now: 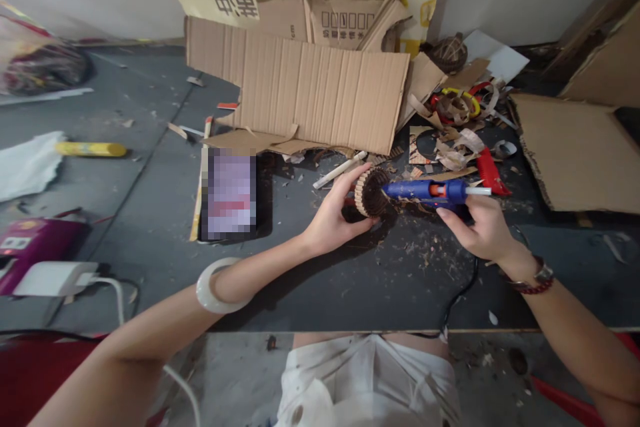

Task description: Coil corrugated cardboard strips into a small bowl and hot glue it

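Observation:
My left hand [336, 217] is closed around a small round cup of corrugated cardboard [363, 195], tilted so its hollow inside faces right. In my right hand [483, 227] is a blue hot glue gun [415, 191], its handle mostly hidden by the fingers. The gun's nozzle points left and reaches the cup's opening; whether it touches the inner wall I cannot tell. A pale glue stick [479, 191] sticks out of the gun's back end. A black cord [460, 290] runs from below that hand down to the table edge.
Large cardboard sheets [320, 90] lie behind my hands, with another [580, 153] at right. Scraps and tape rings [457, 107] are heaped at back right. A phone [229, 193], a yellow marker [91, 149], and a purple power strip with white charger [55, 278] sit at left.

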The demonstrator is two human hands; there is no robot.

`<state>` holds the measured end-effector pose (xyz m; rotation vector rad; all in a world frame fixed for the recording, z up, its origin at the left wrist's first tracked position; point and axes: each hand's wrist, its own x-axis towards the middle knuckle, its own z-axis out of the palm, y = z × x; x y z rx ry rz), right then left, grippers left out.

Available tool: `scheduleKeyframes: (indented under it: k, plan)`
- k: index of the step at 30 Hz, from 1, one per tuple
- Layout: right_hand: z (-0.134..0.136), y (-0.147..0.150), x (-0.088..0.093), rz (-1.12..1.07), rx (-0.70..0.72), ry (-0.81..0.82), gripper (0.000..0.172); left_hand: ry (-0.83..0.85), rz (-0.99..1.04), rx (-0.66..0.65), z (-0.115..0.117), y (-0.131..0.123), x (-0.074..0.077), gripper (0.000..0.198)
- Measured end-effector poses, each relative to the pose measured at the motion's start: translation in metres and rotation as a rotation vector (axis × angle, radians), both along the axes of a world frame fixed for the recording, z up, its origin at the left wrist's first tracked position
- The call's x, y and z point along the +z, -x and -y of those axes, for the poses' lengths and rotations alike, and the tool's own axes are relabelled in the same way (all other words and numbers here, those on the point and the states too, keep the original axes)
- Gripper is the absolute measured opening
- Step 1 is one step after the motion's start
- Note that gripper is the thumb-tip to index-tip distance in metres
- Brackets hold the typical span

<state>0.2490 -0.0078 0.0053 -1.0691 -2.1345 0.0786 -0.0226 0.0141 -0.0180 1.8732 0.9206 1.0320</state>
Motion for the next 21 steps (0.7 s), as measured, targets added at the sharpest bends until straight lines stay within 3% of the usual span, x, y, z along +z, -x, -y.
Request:
scheduleKeyframes:
  k: [10,21]
  plan:
    - [0.0003,0.0036,-0.0006,0.029,0.025,0.002,0.014,0.027,0.003,-0.01,0.0,-0.0004,0.0004,0.084]
    - [0.0016,0.0031,-0.0036,0.029,0.045,0.034,0.021,0.032,-0.013,-0.013,0.0002,-0.0002,0.0005,0.085]
